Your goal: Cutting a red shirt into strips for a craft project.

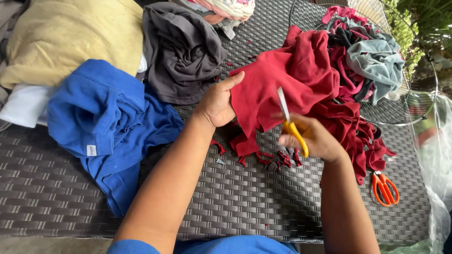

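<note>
Red cloth [282, 80] is pinched at its edge by the left hand [217, 104] on the woven worktop [245, 197]. Yellow-handled scissors [289, 123] are gripped closed-fisted by the right hand [314, 138], blades raised just beside the cloth. Red scraps [278, 159] lie below.

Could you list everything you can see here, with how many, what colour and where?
red cloth: one, dark red, centre, held at its edge
yellow-handled scissors: one pair, blades up, centre
orange scissors: one pair, lying at right
red scraps: several, below the red cloth
blue garment: one, left
grey garment: one, top centre
yellow cloth: one, pale yellow, top left
white cloth: one, far left
wire basket: one, top right, holding red, pink and grey-blue cloths
woven table: one, dark grey
left hand: grips the red cloth
right hand: holds the yellow-handled scissors
</note>
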